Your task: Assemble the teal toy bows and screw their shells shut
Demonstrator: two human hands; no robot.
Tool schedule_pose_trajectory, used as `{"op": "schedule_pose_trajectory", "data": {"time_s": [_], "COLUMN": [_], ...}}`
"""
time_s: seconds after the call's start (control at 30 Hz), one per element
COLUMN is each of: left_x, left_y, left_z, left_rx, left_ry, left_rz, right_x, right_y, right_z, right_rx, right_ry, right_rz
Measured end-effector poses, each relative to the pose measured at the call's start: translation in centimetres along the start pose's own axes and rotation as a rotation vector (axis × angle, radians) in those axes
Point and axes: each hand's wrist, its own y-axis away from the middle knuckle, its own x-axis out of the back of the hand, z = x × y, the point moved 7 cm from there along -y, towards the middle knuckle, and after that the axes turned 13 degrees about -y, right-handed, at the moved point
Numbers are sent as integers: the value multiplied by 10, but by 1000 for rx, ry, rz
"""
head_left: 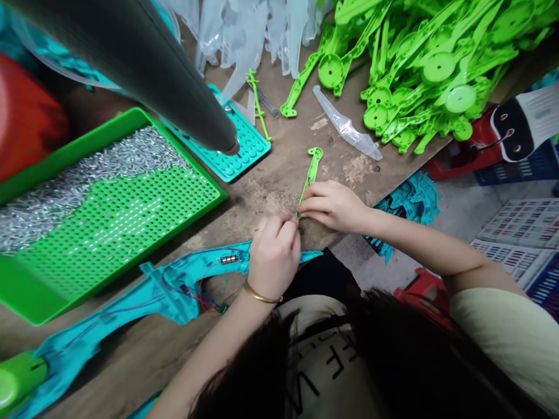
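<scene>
My right hand (334, 205) is closed on a slim bright green plastic part (312, 166), its far end with a small hook pointing away across the table. Fingertips of both hands meet at the part's near end. My left hand (276, 250), with a gold bracelet at the wrist, is pinched there; whatever small thing it may hold is hidden by the fingers. Beneath the left hand lies a long turquoise plastic shell (174, 288), open side up, with thin wires and a small row of silver cells (229, 259) inside. A green rounded piece (20, 378) sits at its left end.
A green perforated tray (131, 233) of small silver screws or pins stands left. Behind it, a dark cylinder (187, 87) hangs over a turquoise dimpled mat (233, 163). Green parts (437, 70) are heaped at far right. Clear plastic pieces (347, 125) lie on the wooden table (279, 169).
</scene>
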Motion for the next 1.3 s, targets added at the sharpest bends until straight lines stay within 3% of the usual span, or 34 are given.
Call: {"op": "schedule_pose_trajectory", "data": {"time_s": [0.13, 0.27, 0.5, 0.63, 0.7, 0.9, 1.3], "left_x": [0, 0, -9, -14, -14, -14, -19], "left_y": [0, -1, 0, 0, 0, -3, -4], "left_z": [1, 1, -2, 0, 2, 2, -1], "left_rx": [-12, -20, 42, 46, 39, 8, 24], "left_ry": [-6, -6, 40, -12, -27, -50, 3], "left_rz": [8, 9, -117, -185, -195, -179, -250], "right_x": [-4, -3, 1, 16, 22, 16, 25], "right_y": [7, 6, 9, 14, 15, 7, 13], "right_z": [-4, -5, -1, 9, 13, 18, 20], "right_rx": [158, 167, 0, -148, -202, -208, -295], "right_ry": [122, 171, 156, -111, -131, 81, 90], "right_rz": [59, 53, -32, 107, 167, 69, 161]}}
